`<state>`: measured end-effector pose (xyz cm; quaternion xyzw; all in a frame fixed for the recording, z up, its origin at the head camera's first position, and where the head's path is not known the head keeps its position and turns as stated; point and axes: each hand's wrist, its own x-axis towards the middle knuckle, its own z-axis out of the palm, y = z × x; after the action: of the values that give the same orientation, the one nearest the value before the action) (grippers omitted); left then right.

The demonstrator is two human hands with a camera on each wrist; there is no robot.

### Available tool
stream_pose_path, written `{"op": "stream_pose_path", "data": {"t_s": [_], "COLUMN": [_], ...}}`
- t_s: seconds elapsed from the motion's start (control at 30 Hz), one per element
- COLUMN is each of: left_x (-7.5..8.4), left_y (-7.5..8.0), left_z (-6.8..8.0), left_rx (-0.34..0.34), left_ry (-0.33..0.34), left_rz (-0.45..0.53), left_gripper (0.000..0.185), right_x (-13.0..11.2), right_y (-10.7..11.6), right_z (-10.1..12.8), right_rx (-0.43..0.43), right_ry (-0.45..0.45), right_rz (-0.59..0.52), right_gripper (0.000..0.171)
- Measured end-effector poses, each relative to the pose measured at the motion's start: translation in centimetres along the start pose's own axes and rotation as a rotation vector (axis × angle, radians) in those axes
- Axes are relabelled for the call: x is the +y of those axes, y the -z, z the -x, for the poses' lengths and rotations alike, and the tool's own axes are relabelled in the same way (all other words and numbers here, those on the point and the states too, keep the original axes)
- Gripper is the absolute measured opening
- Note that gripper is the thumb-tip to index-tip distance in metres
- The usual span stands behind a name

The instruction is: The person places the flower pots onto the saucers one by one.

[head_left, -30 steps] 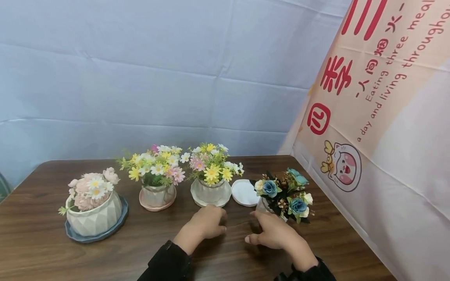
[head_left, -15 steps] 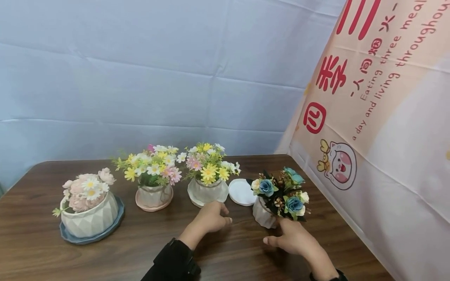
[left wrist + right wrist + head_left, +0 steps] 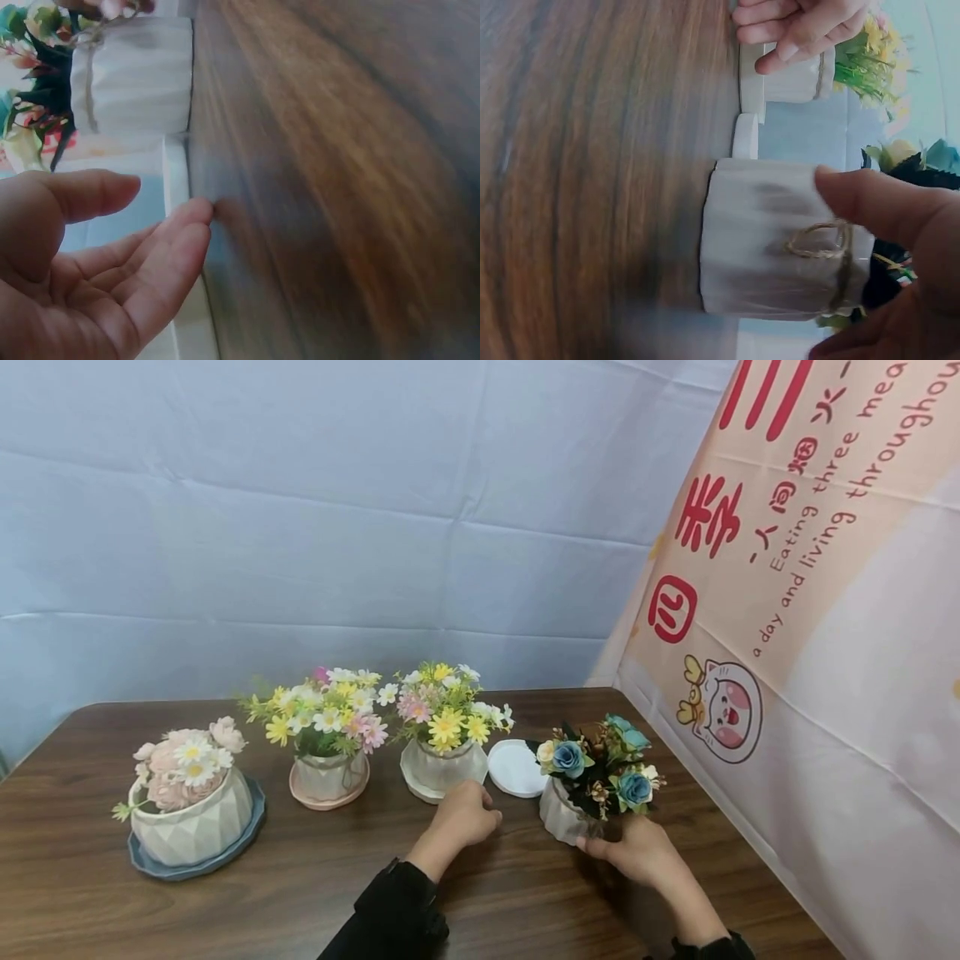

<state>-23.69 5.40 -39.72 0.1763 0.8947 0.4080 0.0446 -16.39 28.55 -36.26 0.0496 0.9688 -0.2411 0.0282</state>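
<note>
A small whitish flowerpot (image 3: 561,814) with blue and cream artificial flowers (image 3: 600,768) stands on the table at right. My right hand (image 3: 641,852) is spread beside it, thumb at the near side, other fingers partly hidden under the flowers. In the right wrist view, a twine bow circles this pot (image 3: 765,247), with thumb and fingers on opposite sides. My left hand (image 3: 461,817) is relaxed, holding nothing, near the pale angular saucer (image 3: 409,777) under the yellow-and-pink flower pot (image 3: 446,762). Its fingertips overlap a saucer rim (image 3: 178,176) in the left wrist view.
A round white saucer (image 3: 517,768) lies between the two right pots. Further left are a daisy pot (image 3: 327,777) on a pink saucer (image 3: 300,793) and a wide faceted pot (image 3: 195,827) on a blue plate (image 3: 258,814). Fabric drapes (image 3: 300,527) border the wooden table (image 3: 337,877).
My right hand has moved right from the front of the blue-flowered pot to its right side, bringing the thumb up to it. The left hand has shifted slightly right. The pots stay put.
</note>
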Motion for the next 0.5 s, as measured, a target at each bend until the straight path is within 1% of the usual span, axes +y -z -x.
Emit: {"op": "stream_pose_path", "data": {"t_s": [0.07, 0.13, 0.17, 0.23, 0.3, 0.4, 0.5], "left_x": [0.0, 0.0, 0.0, 0.0, 0.1, 0.1, 0.1], "left_y": [-0.1, -0.3, -0.4, -0.6, -0.7, -0.8, -0.9], "left_z": [-0.1, -0.2, -0.2, -0.3, -0.5, -0.7, -1.0], "left_rx": [0.003, 0.0, -0.001, 0.004, 0.011, 0.019, 0.026], "left_ry": [0.015, 0.035, 0.044, 0.06, 0.08, 0.107, 0.127], "left_rz": [0.04, 0.082, 0.102, 0.122, 0.131, 0.144, 0.158], "left_gripper": [0.011, 0.019, 0.024, 0.03, 0.032, 0.032, 0.03], "right_x": [-0.1, -0.1, -0.2, -0.2, -0.1, -0.1, -0.1], "right_y": [-0.2, -0.4, -0.4, -0.6, -0.7, -0.8, -0.9], "right_z": [-0.3, -0.6, -0.8, -1.1, -1.5, -1.9, -2.0], "right_rx": [0.049, 0.093, 0.109, 0.128, 0.145, 0.161, 0.168], "right_ry": [0.026, 0.053, 0.071, 0.095, 0.117, 0.117, 0.074], "right_rz": [-0.057, -0.115, -0.144, -0.191, -0.221, -0.229, -0.224], "right_gripper": [0.064, 0.073, 0.078, 0.081, 0.085, 0.088, 0.089]}}
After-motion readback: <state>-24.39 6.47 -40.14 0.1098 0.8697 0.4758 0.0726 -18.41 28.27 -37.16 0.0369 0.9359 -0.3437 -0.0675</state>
